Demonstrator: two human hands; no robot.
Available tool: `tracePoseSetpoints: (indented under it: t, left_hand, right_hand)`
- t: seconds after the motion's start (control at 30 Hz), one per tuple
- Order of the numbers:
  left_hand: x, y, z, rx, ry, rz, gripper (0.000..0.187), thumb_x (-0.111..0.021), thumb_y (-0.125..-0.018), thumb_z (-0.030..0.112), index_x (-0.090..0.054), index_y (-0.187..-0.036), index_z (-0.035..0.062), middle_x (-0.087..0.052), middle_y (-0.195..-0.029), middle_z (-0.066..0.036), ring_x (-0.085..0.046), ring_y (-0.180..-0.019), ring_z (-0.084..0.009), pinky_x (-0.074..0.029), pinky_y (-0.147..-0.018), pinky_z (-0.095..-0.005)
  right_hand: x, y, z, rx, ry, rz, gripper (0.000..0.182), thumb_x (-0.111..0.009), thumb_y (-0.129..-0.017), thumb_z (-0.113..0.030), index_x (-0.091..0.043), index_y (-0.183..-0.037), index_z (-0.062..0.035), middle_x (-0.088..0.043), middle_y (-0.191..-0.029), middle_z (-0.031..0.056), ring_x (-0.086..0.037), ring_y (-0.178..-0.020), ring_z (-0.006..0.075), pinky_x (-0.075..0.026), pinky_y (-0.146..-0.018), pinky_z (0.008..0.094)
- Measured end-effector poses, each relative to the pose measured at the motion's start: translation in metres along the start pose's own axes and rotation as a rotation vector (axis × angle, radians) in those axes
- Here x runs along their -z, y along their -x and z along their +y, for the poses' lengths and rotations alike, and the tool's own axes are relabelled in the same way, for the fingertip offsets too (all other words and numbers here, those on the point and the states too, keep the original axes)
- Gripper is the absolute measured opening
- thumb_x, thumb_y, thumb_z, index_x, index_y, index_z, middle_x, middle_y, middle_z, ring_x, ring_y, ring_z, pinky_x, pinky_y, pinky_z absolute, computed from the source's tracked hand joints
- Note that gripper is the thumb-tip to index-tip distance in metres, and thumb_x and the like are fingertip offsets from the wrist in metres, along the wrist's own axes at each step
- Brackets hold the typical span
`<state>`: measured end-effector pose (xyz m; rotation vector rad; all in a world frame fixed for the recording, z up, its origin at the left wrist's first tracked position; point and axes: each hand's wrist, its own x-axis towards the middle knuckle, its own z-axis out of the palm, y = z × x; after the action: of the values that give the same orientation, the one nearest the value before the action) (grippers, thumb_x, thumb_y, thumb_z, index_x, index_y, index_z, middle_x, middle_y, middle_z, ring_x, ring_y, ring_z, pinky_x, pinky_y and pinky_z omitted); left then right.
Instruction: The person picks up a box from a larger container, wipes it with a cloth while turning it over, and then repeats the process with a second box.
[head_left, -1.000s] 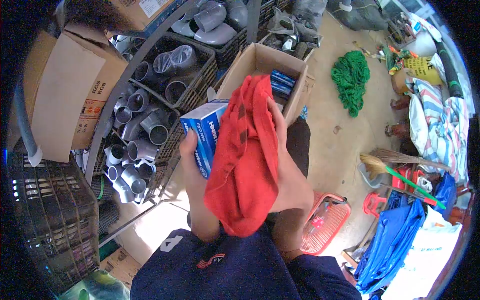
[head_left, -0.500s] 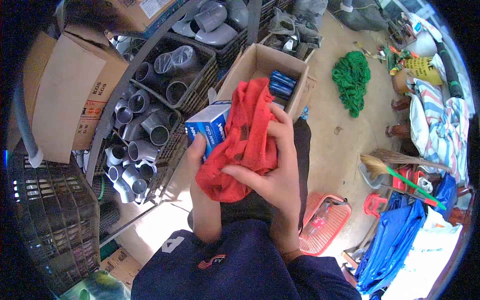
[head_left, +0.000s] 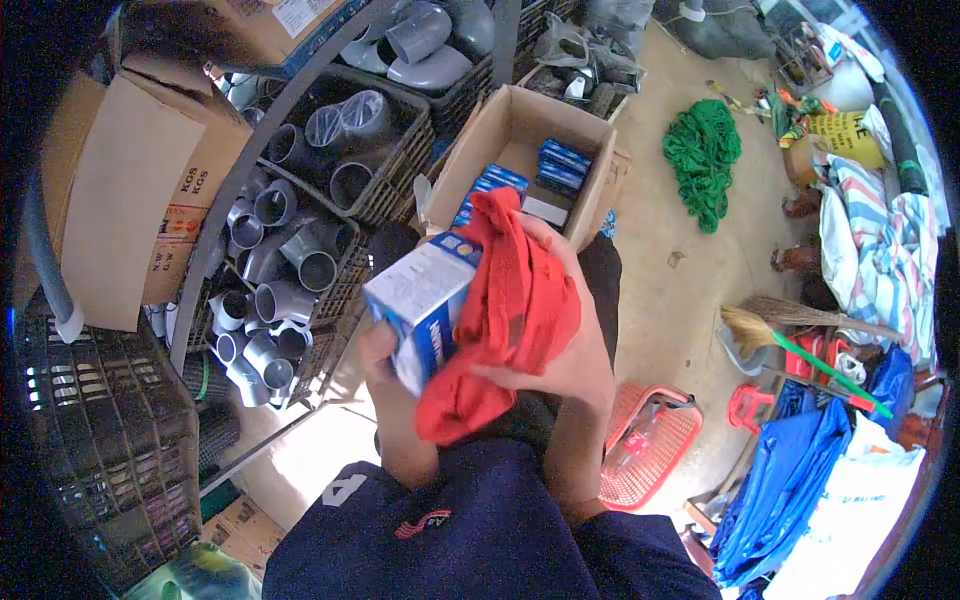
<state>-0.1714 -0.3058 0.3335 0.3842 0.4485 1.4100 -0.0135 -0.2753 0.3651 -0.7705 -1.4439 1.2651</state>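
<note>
My left hand (head_left: 380,352) grips a small blue-and-white carton (head_left: 420,285) from its left side, thumb against the near face. A crumpled red cloth (head_left: 525,300) is bunched in my right hand (head_left: 580,350) and pressed against the carton's right side, covering part of it. Fingers of the left hand behind the carton are mostly hidden. Just beyond my hands stands an open cardboard box (head_left: 565,115), with several similar blue cartons (head_left: 563,163) lying inside it.
Crates of grey pipe fittings (head_left: 310,265) fill the shelf on the left, beside a tall cardboard box (head_left: 135,190). To the right are a green net heap (head_left: 702,165), a pink basket (head_left: 655,440), a broom (head_left: 750,328) and blue sheeting (head_left: 780,490).
The carton has turned, showing its pale side uppermost. My right hand and the red cloth have shifted slightly right and down, uncovering more cartons in the cardboard box.
</note>
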Motion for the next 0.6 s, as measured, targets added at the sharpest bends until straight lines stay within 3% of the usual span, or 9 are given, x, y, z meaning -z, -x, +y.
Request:
tracePoseSetpoints:
  t: [0.07, 0.13, 0.17, 0.23, 0.37, 0.43, 0.6]
  left_hand:
    - [0.000, -0.003, 0.001, -0.003, -0.048, -0.004, 0.078, -0.061, -0.075, 0.034, -0.026, -0.135, -0.0031, -0.042, -0.131, -0.021, -0.044, -0.121, -0.0308, -0.033, -0.104, -0.0425]
    - [-0.004, -0.003, 0.004, -0.012, -0.069, -0.021, 0.079, -0.061, -0.075, 0.033, -0.026, -0.135, -0.0030, -0.042, -0.131, -0.021, -0.044, -0.121, -0.0307, -0.033, -0.103, -0.0424]
    - [-0.012, -0.002, 0.005, 0.008, -0.094, 0.065, 0.080, -0.063, -0.074, 0.033, -0.026, -0.135, -0.0027, -0.042, -0.131, -0.021, -0.044, -0.121, -0.0305, -0.033, -0.104, -0.0419]
    - [-0.017, 0.000, 0.004, 0.032, -0.117, 0.151, 0.081, -0.064, -0.073, 0.032, -0.025, -0.136, -0.0024, -0.041, -0.131, -0.020, -0.044, -0.121, -0.0303, -0.032, -0.104, -0.0414]
    - [-0.028, -0.007, -0.001, 0.018, -0.112, 0.063, 0.083, -0.065, -0.072, 0.032, -0.025, -0.136, -0.0023, -0.043, -0.130, -0.018, -0.045, -0.119, -0.0271, -0.033, -0.103, -0.0374]
    - [-0.035, -0.014, -0.002, -0.077, -0.191, 0.005, 0.082, -0.065, -0.073, 0.031, -0.026, -0.136, -0.0024, -0.044, -0.129, -0.017, -0.047, -0.118, -0.0241, -0.033, -0.102, -0.0347]
    - [-0.024, -0.018, 0.001, -0.045, -0.511, -0.024, 0.068, -0.063, -0.076, 0.026, -0.035, -0.131, -0.0016, -0.050, -0.119, -0.011, -0.049, -0.108, -0.0155, -0.037, -0.093, -0.0282]
  right_hand:
    - [0.000, 0.000, 0.006, -0.021, -0.044, 0.036, 0.096, -0.085, -0.048, -0.018, -0.037, -0.130, -0.0040, -0.044, -0.128, 0.0132, -0.041, -0.122, 0.0229, -0.030, -0.104, 0.0365]
    - [0.005, 0.001, 0.019, -0.047, 0.011, 0.028, 0.107, -0.085, -0.043, -0.018, -0.029, -0.133, 0.0004, -0.042, -0.131, 0.0111, -0.041, -0.121, 0.0198, -0.030, -0.103, 0.0346]
    - [0.006, 0.002, 0.020, -0.047, 0.010, 0.027, 0.107, -0.085, -0.043, -0.018, -0.029, -0.133, 0.0004, -0.042, -0.131, 0.0111, -0.041, -0.121, 0.0198, -0.030, -0.103, 0.0346]
    - [0.007, 0.006, 0.022, -0.080, -0.043, 0.074, 0.093, -0.084, -0.050, -0.019, -0.038, -0.129, -0.0035, -0.044, -0.129, 0.0117, -0.041, -0.122, 0.0230, -0.030, -0.104, 0.0364]
    - [0.012, 0.008, 0.022, -0.069, -0.076, 0.088, 0.088, -0.083, -0.052, -0.019, -0.039, -0.127, -0.0034, -0.044, -0.128, 0.0109, -0.042, -0.120, 0.0226, -0.031, -0.103, 0.0356]
    - [0.012, 0.007, 0.023, -0.014, -0.087, 0.183, 0.078, -0.080, -0.054, -0.016, -0.043, -0.122, -0.0025, -0.048, -0.122, 0.0098, -0.047, -0.115, 0.0220, -0.033, -0.100, 0.0346]
    - [0.012, 0.008, 0.028, 0.044, 0.149, 0.464, 0.065, -0.075, -0.049, -0.011, -0.053, -0.109, -0.0032, -0.055, -0.108, 0.0098, -0.052, -0.106, 0.0228, -0.037, -0.095, 0.0341]
